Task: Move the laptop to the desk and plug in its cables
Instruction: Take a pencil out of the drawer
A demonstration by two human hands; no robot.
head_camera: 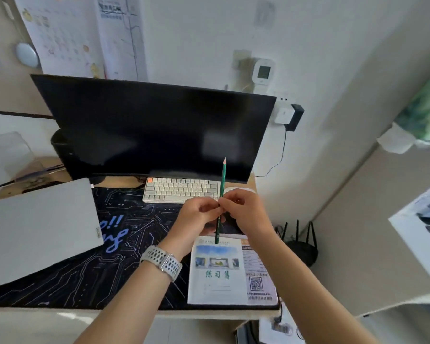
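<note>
Laptop (39,232) overhangs mat's (134,244) left edge

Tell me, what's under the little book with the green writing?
The exercise book lies on the dark desk mat. A paper with a square code pokes out from beneath its right side. How far that paper reaches underneath, and anything else there, is covered.
</note>
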